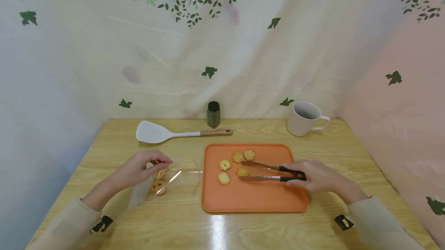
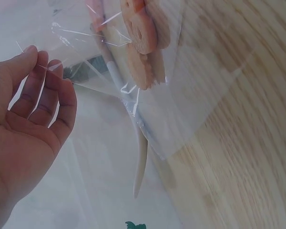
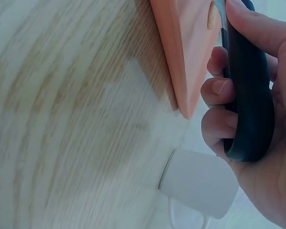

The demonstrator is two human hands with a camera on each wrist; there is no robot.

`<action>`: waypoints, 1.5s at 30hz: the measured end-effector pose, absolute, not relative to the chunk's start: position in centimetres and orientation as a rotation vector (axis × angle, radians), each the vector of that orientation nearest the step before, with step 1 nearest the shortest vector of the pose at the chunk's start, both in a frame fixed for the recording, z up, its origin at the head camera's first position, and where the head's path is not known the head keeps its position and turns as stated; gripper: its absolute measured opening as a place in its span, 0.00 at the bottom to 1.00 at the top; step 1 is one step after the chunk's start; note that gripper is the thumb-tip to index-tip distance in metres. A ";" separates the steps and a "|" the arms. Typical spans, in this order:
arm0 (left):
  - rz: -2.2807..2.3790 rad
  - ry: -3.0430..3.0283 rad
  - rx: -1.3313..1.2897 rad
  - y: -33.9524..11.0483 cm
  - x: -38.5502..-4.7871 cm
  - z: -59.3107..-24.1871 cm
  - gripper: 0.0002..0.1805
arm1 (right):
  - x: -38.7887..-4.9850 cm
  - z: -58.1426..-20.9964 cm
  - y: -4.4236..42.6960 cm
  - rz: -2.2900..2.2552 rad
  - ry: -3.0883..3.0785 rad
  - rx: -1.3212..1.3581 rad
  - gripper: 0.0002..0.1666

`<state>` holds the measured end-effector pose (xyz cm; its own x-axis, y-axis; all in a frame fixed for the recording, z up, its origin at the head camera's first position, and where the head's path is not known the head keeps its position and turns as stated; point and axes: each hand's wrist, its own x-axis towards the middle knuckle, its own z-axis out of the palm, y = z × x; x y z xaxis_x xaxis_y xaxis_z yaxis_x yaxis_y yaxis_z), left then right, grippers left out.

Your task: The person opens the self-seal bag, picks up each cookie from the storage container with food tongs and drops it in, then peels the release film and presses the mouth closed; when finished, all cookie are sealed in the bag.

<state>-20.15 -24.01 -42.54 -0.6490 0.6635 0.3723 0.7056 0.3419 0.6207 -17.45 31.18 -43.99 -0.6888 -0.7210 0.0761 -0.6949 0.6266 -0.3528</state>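
My left hand [image 1: 144,168] pinches the edge of a clear plastic bag [image 1: 185,172] between thumb and fingertips. Inside the bag are cookies, among them a pretzel-shaped one [image 1: 158,187]. In my right hand [image 1: 314,174] I grip black-handled tongs [image 1: 267,178] over an orange tray [image 1: 257,203]. The tongs' two arms lie on either side of a ridged cookie [image 1: 242,171]; whether they touch it I cannot tell. Around it on the tray are a ring-shaped cookie [image 1: 225,165], a smooth round one [image 1: 224,178], a swirled one [image 1: 237,157] and a speckled one [image 1: 249,154].
A white spatula [image 1: 153,132] with a wooden handle lies behind the bag and tray. Against the back cloth stands a dark-lidded jar [image 1: 213,114]. The white mug [image 1: 302,120] is at the back right of the wooden table [image 1: 174,227].
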 end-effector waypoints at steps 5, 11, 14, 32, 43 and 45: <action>-1.204 -2.542 -1.268 -23.9 -20.1 -42.6 0.12 | -17.4 -44.0 31.3 -0.573 2.760 -1.177 0.31; -1.194 -2.534 -1.280 -23.8 -20.3 -42.6 0.12 | -17.3 -44.1 31.4 -0.625 2.739 -1.215 0.29; -1.192 -2.537 -1.278 -23.8 -20.2 -42.5 0.12 | -17.3 -44.1 31.4 -0.649 2.740 -1.253 0.26; -1.216 -2.550 -1.267 -23.8 -20.2 -42.7 0.11 | -16.8 -44.4 32.9 -0.559 2.828 -1.211 0.25; -1.223 -2.542 -1.274 -23.9 -20.3 -42.8 0.12 | -16.6 -44.2 32.9 -0.570 2.847 -1.231 0.23; -1.228 -2.550 -1.269 -23.9 -20.3 -42.8 0.12 | -16.5 -44.2 32.9 -0.577 2.853 -1.243 0.23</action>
<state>-20.33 -23.95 -42.83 -0.6647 0.6565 0.3566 0.6882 0.3523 0.6342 -16.54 32.89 -44.23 -0.6913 -0.7036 0.1644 -0.7122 0.6251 -0.3193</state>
